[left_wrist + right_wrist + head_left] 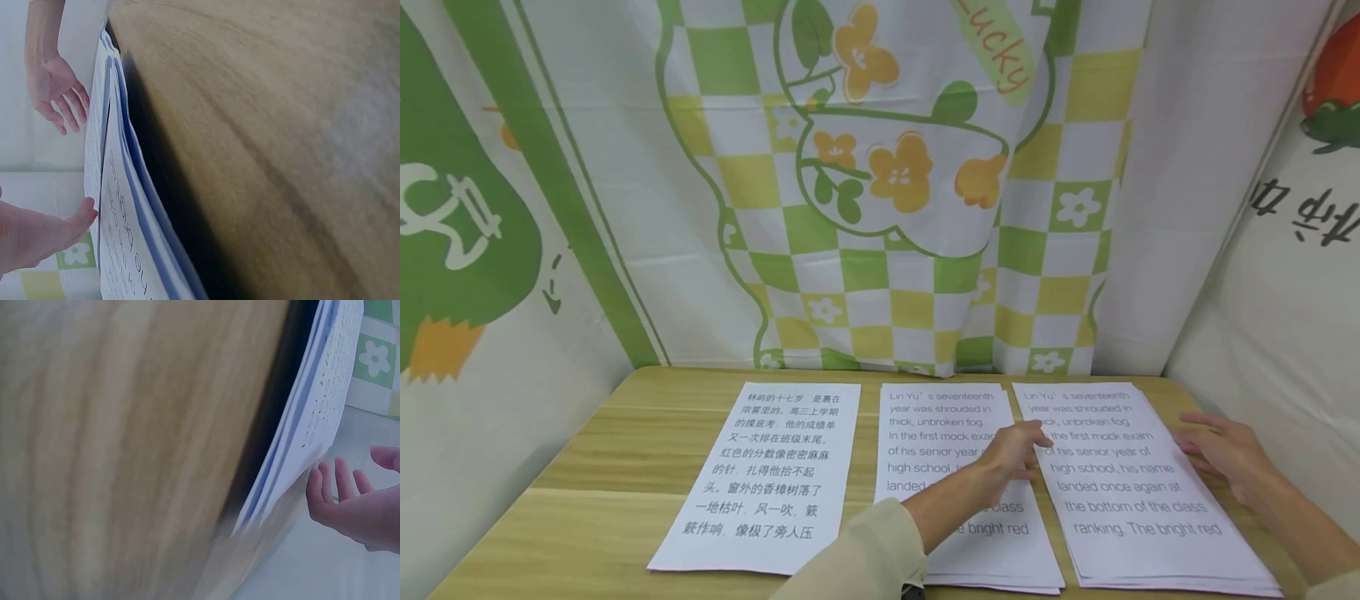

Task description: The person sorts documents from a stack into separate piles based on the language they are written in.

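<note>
Item 1: R stack (1123, 487), printed white sheets, Eng. text, opens "Lin Yu's seventeenth". Loc.: lower R of head frame, flat on table, btwn both hands; sheet edges slightly offset at btm. In R wrist view, runs along upper R; several layers show at edge.

Item 2: L hand (1011, 457). Loc.: lower ctr-R of head frame, reaching over mid stack to L edge of R stack. Grip: fingers loosely extended, not clamped on paper; contact w/ edge can't tell. In L wrist view, same hand at lower L, partly cut off by frame.

Item 3: R hand (1228, 457). Loc.: R side of head frame, just beside R edge of R stack. Grip: fingers apart, relaxed, lightly bent; contact w/ edge can't tell. In L wrist view, at upper L, fingers spread.

Item 4: mid stack (943, 425), same Eng. heading, lower ctr of head frame; partly covered by L hand & forearm; sheets fanned a bit at btm R.

Item 5: Chin.-text paper (767, 475), lower L-ctr of head frame, left of mid stack, w/ gap btwn; sheet count can't tell.

Item 6: table (565, 508), wood-grain, lower part of frame.

Item 7: backdrop cloth (865, 275), grn/yel checks, orange flowers, "Lucky" at upper ctr-R.

Item 8: L sleeve (868, 554), beige, btm ctr.
</note>
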Tool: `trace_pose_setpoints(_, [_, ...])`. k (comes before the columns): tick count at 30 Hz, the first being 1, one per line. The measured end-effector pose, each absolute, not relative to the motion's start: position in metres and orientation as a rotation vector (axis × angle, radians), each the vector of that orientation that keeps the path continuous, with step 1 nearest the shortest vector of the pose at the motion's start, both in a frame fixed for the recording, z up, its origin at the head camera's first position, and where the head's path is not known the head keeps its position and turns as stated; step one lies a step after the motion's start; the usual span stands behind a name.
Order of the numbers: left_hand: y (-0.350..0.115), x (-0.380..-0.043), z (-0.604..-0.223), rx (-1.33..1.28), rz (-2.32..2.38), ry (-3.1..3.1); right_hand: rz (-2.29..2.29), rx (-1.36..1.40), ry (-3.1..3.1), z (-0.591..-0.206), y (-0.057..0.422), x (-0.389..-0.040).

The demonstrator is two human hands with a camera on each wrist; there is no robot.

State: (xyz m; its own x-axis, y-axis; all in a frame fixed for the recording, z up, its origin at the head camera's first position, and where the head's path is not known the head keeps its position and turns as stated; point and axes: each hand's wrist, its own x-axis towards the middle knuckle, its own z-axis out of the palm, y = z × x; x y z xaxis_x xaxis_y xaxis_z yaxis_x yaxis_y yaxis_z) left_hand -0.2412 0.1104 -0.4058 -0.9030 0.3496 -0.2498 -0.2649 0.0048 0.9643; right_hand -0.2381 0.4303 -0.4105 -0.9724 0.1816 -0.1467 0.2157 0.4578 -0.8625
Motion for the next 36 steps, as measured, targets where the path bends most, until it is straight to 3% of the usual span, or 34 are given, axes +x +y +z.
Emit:
trace_pose_setpoints(6, [0.1, -0.242, -0.404, 0.128, 1.918, 1.908, -1.483, 0.243, 2.868, -0.411, 0.417, -0.238])
trace_pose_setpoints(16, [0.069, -0.242, -0.397, 0.194, 1.814, 2.046, -1.249, -0.183, 3.219, -0.415, 0.379, -0.246])
trace_pose_setpoints(27, [0.033, -0.243, -0.398, 0.396, 1.511, 2.489, -0.943, -0.32, 3.262, -0.41, 0.343, -0.244])
trace_pose_setpoints(36, [0.0, -0.244, -0.404, 0.559, 1.218, 2.762, -0.95, -0.431, 3.229, -0.417, 0.322, -0.245])
